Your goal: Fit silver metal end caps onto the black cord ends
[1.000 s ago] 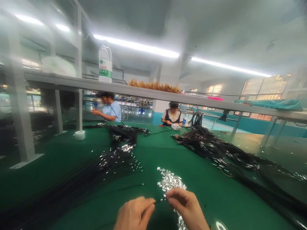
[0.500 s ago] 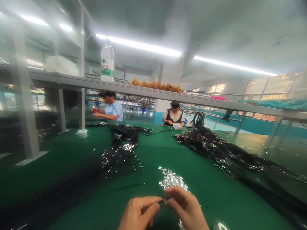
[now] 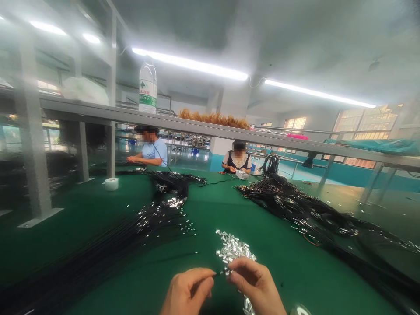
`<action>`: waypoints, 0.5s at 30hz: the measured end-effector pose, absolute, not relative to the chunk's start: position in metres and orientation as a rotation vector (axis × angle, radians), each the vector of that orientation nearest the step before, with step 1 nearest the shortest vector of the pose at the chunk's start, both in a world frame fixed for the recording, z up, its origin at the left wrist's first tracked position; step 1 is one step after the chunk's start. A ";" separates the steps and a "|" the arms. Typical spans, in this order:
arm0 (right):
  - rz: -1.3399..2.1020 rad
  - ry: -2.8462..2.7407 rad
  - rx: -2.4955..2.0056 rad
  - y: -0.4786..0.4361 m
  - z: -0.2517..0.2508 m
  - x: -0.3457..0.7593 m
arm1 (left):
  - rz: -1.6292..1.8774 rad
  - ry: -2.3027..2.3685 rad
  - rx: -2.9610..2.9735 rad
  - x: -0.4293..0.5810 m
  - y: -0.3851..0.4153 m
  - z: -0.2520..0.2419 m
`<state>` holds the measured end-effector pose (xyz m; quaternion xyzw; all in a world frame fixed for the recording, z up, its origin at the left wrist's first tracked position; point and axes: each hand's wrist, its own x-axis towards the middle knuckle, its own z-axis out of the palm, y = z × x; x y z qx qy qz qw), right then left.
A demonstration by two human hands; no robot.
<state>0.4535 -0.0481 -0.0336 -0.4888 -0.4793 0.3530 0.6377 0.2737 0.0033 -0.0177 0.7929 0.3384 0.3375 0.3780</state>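
"Judging by the pinch near six o'clock, what could be spoiled?"

"The hold, probably. A thin black cord [image 3: 217, 274] is gripped near its end by the left hand [image 3: 190, 288], thumb and forefinger closed on it, and is pointed toward three o'clock, at the fingertips of the right hand [image 3: 256, 284]. If the pinch is loosened or the tip is bent, the cord could be dropped."

"And the pile of silver pieces [image 3: 233, 248]?"

"It is spread at half past five, and is partly covered by the right hand. By a low knuckle, pieces could be scattered across the green tabletop [image 3: 213, 210]. The black bundle [image 3: 98, 253] at eight o'clock could be snagged by a wide left-hand swing."

"What is hidden?"

"The right hand's hold: thumb and forefinger are drawn nearly together, but whether anything is gripped cannot be told, since bright pieces are seen right behind. Both wrists are cut off by the lower edge, as is a pale round object [image 3: 300, 310] at five o'clock. The cord's far end cannot be traced."
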 end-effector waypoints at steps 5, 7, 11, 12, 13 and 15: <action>0.789 -1.078 -1.162 -0.047 -0.035 0.456 | 0.819 0.871 2.138 0.274 0.004 -0.016; 0.793 -1.081 -1.164 -0.047 -0.035 0.456 | 0.805 0.865 2.181 0.273 0.005 -0.016; 0.795 -1.097 -1.166 -0.047 -0.034 0.455 | 0.777 0.864 2.241 0.273 0.007 -0.016; 0.786 -1.100 -1.164 -0.048 -0.033 0.455 | 0.775 0.868 2.251 0.273 0.007 -0.017; 0.769 -1.107 -1.161 -0.048 -0.032 0.455 | 0.778 0.875 2.252 0.274 0.008 -0.017; 0.706 -1.153 -1.157 -0.049 -0.030 0.456 | 0.793 0.891 2.240 0.274 0.008 -0.018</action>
